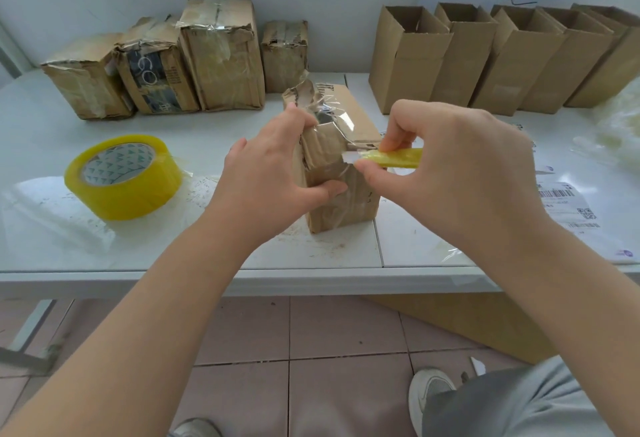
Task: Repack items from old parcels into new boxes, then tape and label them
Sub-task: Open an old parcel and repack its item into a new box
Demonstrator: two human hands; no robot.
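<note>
Looks like the opening step: left hand (277,173) grips the old parcel (332,159) mid-table while the right hand (446,163) pinches a yellow knife (391,158) at its taped edge, so next it probably needs a careful slice, not deep.

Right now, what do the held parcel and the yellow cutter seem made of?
The old parcel: brown cardboard, matte, creased and torn, bound in glossy clear tape that glints. The yellow cutter: likely plastic, smooth, translucent body; its pale tip's material is unclear.
</note>
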